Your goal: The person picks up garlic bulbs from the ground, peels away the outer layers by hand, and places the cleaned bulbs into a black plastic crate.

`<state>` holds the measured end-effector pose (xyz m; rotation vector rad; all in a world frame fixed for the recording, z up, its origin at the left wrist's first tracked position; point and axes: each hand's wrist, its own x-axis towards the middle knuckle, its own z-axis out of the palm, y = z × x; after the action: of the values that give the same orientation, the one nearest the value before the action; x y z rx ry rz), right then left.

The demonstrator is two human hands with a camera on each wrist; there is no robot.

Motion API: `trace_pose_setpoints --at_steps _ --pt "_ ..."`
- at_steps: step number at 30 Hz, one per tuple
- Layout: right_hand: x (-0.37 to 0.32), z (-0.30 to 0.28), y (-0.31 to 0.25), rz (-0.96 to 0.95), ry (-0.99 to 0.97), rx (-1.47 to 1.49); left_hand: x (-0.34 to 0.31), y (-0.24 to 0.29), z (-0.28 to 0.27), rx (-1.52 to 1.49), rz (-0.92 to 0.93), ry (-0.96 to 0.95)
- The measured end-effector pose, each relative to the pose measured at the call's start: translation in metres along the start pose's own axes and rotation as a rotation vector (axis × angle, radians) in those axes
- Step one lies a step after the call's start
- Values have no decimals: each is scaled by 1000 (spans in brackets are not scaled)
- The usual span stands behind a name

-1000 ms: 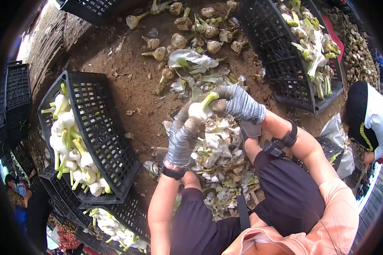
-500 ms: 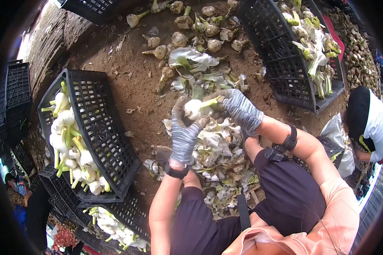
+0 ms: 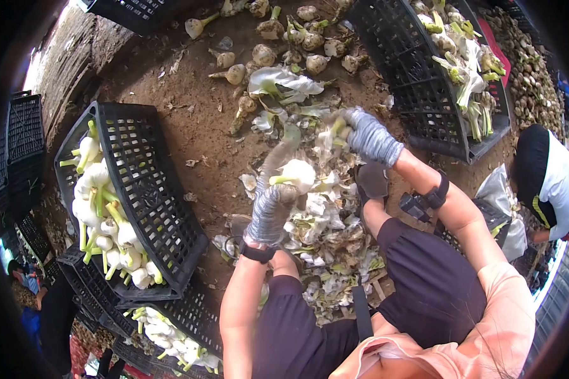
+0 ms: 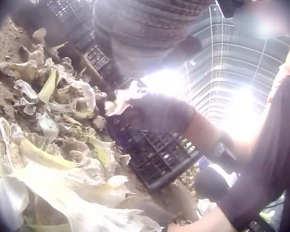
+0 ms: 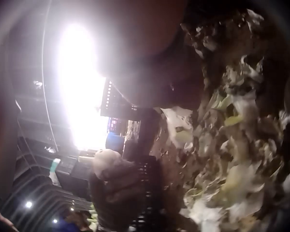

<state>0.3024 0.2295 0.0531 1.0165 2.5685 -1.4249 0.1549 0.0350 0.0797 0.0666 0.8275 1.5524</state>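
In the head view my gloved left hand grips a white garlic bulb, its short green stem pointing left. The same bulb shows pale above the fingers in the right wrist view. To the right and apart from it, my gloved right hand pinches blurred strips of garlic skin. The left wrist view shows these strips as a pale tuft at the right fingertips. Below both hands, between the legs, lies a heap of peeled skins.
A black crate of clean garlic stands tilted at the left, another crate with stemmed garlic at the upper right. Unpeeled bulbs lie on the soil ahead. Another person crouches at the right edge.
The bulb has turned in my left hand, its stem swinging from right to left. My right hand has let go of the stem and drawn away rightward with skin strips.
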Motion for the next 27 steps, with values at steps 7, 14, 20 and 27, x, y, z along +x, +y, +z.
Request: trace_pose_setpoints --at_steps 7,14,20,27 --pt "-11 13 -32 127 -266 776 5 0 -17 232 -27 65" --pt "-16 23 -52 320 -288 849 7 -4 -4 255 198 193" --pt "-15 20 -54 375 -291 830 2 -7 -5 334 192 236" --pt "-12 16 -58 240 -294 236 9 -13 -5 690 374 232"
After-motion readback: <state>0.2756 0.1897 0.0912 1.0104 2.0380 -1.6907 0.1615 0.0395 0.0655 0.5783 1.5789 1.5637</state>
